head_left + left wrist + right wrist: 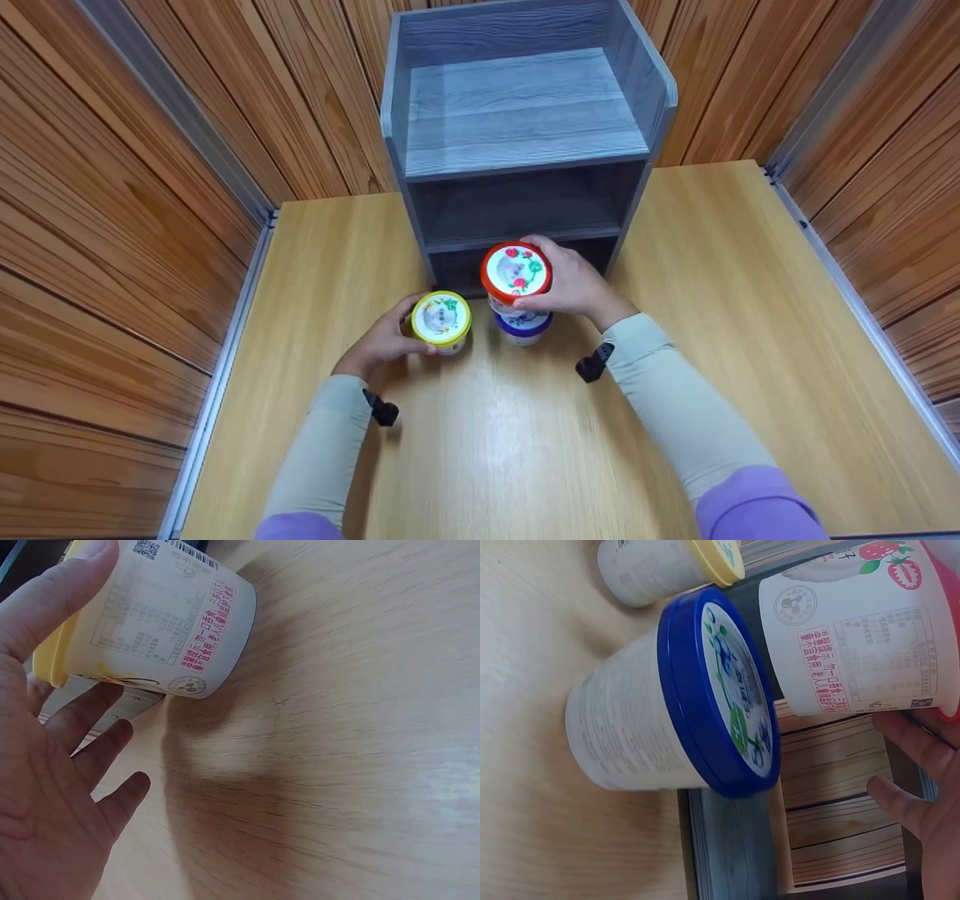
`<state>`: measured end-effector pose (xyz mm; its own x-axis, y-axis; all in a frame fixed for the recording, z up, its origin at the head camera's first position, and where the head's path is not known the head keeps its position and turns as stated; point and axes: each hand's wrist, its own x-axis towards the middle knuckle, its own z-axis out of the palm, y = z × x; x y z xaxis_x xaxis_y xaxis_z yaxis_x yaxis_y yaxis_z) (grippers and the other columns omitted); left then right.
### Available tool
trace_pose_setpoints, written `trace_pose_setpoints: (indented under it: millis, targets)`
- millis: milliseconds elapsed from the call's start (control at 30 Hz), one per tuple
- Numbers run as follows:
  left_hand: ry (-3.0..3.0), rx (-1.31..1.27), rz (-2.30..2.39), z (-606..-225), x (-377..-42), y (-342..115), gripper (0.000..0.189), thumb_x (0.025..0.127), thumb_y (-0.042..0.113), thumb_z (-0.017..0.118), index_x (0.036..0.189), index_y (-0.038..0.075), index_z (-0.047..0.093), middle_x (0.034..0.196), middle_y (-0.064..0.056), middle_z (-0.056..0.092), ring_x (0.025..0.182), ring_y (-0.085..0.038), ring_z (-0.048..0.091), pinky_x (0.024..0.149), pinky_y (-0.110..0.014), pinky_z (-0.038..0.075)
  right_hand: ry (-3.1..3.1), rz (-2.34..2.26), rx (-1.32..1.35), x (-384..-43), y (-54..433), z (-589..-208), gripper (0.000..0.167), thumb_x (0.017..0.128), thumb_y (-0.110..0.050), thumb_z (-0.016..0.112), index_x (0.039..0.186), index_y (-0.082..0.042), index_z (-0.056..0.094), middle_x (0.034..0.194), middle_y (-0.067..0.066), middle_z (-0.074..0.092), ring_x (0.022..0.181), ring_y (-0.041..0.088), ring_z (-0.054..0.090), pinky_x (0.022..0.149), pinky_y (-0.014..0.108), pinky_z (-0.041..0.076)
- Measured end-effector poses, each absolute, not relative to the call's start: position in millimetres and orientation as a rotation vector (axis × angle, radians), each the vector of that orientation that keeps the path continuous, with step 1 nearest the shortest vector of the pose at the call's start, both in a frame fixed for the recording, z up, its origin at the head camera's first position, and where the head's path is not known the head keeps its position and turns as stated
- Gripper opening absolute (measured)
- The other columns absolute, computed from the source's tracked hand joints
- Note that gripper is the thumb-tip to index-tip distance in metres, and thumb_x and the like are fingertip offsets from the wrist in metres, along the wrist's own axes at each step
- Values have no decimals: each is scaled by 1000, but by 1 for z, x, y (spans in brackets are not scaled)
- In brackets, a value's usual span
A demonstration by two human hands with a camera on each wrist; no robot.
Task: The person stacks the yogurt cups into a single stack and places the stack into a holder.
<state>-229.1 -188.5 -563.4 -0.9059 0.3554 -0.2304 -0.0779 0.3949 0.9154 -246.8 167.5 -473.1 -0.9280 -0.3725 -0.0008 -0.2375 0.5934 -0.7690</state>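
Observation:
My left hand (388, 339) holds a white cup with a yellow lid (441, 318), which stands on the table. The left wrist view shows the thumb on the side of this cup (161, 622) and the other fingers partly spread. My right hand (568, 281) grips a white cup with a red lid (517, 270) and strawberry pictures. This cup is held up off the table, near and above a blue-lidded cup (523, 324) with blueberry pictures. Upright on the table, the blue-lidded cup (637, 709) is touched by neither hand; in the right wrist view a gap shows between the two cups.
A grey wooden shelf unit (525, 112) stands behind the cups, with a walled top and two darker compartments below. Wood-plank walls (105, 225) enclose the light wooden table (480, 450) at the back and sides, with metal strips along the edges.

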Motion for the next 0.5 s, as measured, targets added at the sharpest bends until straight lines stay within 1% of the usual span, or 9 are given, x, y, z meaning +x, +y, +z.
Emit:
trace_pose_setpoints:
  millis: [267,500]
  targets:
    - [2278,218,1517,-564,-229,-190,97,68,16,94,148,38,45,156,6,40,150,-29,22,120,-62,11,2645,-1220,-519,-247,153,-477,108,63,-67,86,150,-25,37,139,3,53,122,23,52,95,50,54]
    - [2252,217,1521,-563,-231,-189,97,68,11,93,149,36,46,157,3,39,150,-29,21,120,-63,8,2673,-1208,-549,-246,143,-478,105,65,-64,86,150,-25,38,136,5,55,122,26,51,95,52,53]
